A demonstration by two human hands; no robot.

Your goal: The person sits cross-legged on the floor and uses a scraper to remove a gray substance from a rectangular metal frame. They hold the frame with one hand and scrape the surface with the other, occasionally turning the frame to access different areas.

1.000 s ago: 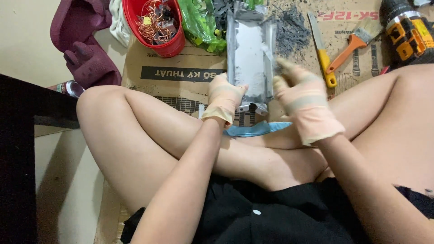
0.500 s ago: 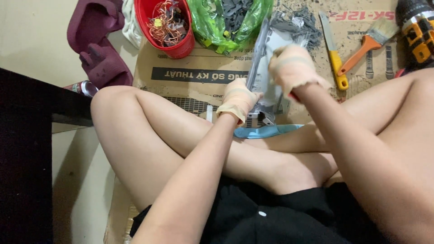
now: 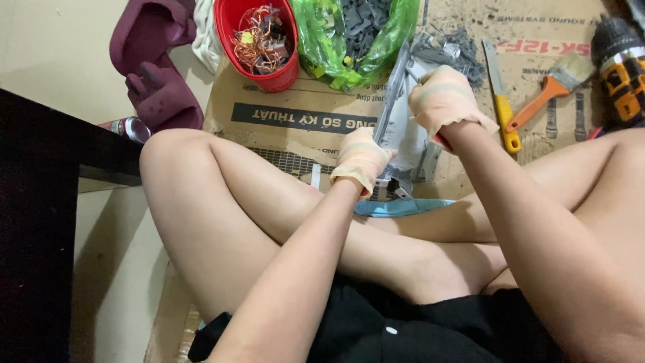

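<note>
Metal casing, grey and tilted up on its edge, stands on the cardboard sheet in front of the crossed legs. The gloved left hand grips its lower edge, and the gloved right hand is clenched over its upper part. A red bucket of copper wire and a green bag of grey scraps sit just beyond. A yellow-handled knife, an orange-handled brush and a drill lie to the right.
</note>
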